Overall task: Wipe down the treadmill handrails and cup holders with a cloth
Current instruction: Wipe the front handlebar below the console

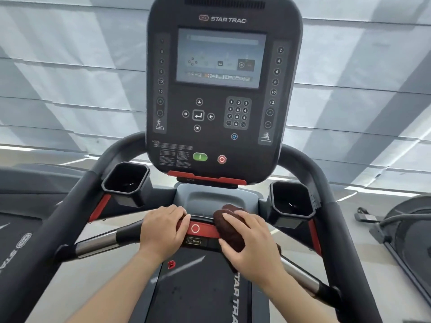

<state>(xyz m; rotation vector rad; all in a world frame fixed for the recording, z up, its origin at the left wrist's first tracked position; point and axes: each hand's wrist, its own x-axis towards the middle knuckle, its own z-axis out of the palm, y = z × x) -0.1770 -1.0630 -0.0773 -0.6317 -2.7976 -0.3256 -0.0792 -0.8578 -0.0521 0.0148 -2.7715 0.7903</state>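
Note:
My left hand (163, 229) grips the front crossbar handrail (102, 243) just left of its red centre section (200, 229). On the right side of that red section, my right hand (250, 243) holds a dark brown cloth (227, 227) bunched over the bar. The left cup holder (127, 180) and the right cup holder (292, 201) are black octagonal wells flanking the console base. The long side handrails (70, 206) run down both sides.
The treadmill console (219, 89) with a lit screen, keypad, green start and red stop buttons rises right ahead. The black belt (200, 290) runs below my arms. Another machine's base (396, 231) stands to the right. A red safety clip (171, 264) hangs under the bar.

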